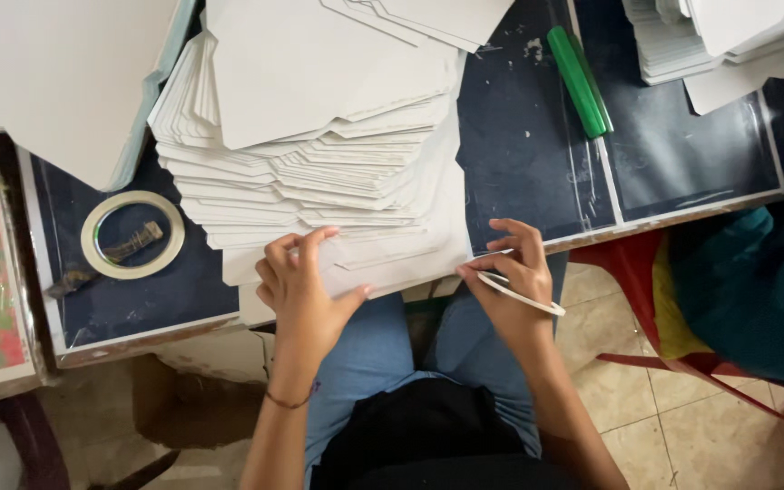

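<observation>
While the left hand point(301, 277) lies flat and released on the lowest sheets of a fanned stack of white die-cut cardboard blanks point(319, 154), its fingers spread over the near edge, the right hand point(510, 272) grasps a thin white ring-shaped roll of tape point(521, 294) at the stack's right corner. The stack rests on a dark blue table point(537, 154). A second cream tape roll point(132, 234) lies left; a green-handled tool point(579, 80) lies beyond.
</observation>
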